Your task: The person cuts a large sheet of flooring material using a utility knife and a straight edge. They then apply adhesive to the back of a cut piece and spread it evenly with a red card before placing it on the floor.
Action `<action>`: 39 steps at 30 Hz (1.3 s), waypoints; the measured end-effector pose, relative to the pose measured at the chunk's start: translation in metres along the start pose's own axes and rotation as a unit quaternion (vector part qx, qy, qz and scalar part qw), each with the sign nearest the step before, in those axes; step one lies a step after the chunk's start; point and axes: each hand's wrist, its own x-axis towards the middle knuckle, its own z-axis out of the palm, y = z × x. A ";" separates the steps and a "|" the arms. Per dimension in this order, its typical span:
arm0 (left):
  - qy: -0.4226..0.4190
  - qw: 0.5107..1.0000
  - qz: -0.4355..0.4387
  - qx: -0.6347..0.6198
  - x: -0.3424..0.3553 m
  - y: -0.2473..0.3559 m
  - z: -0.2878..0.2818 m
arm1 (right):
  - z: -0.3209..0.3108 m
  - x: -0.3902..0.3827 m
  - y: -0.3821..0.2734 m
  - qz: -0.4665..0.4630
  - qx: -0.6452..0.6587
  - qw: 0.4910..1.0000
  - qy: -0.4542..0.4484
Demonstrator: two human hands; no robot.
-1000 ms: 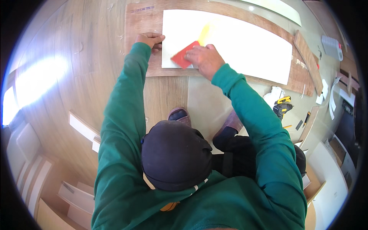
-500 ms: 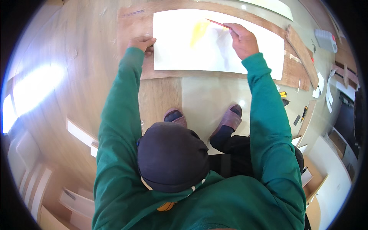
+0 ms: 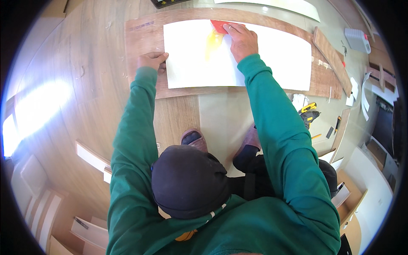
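Observation:
A white sheet (image 3: 280,59) lies across a brown wooden board (image 3: 144,36) in front of me. My left hand (image 3: 153,60) grips the sheet's left edge, thumb at the edge and the other fingers curled. My right hand (image 3: 243,41) holds a flat red spreader (image 3: 219,26) near the sheet's far edge. The spreader's broad face shows, and part of it is hidden under my fingers. A yellow smear (image 3: 212,46) runs down the sheet just below the spreader; it looks wet, like glue.
A wooden strip (image 3: 332,59) leans over the board's right end. Beyond it stands a white jug (image 3: 357,41). Right of my right forearm lie a yellow-and-black power drill (image 3: 309,117) and a utility knife (image 3: 338,124). A long white-topped strip (image 3: 91,157) is at my left.
My right hand has moved left over the sheet. The red spreader, seen nearly edge-on before, now shows its broad face by the far edge. My left hand keeps its place at the sheet's edge.

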 end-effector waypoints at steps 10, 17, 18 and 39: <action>-0.003 1.000 0.030 0.000 -0.010 0.004 0.001 | -0.001 0.007 -0.007 -0.031 0.033 0.995 -0.089; 0.006 0.999 0.046 0.007 -0.008 0.003 0.003 | -0.037 -0.060 -0.049 -0.142 0.083 0.957 -0.240; 0.005 0.999 0.046 0.004 -0.006 0.001 0.004 | -0.043 -0.071 -0.052 -0.160 0.074 0.951 -0.252; 0.021 0.991 0.091 0.101 0.041 -0.025 -0.016 | -0.064 -0.034 0.049 -0.039 0.040 0.998 -0.042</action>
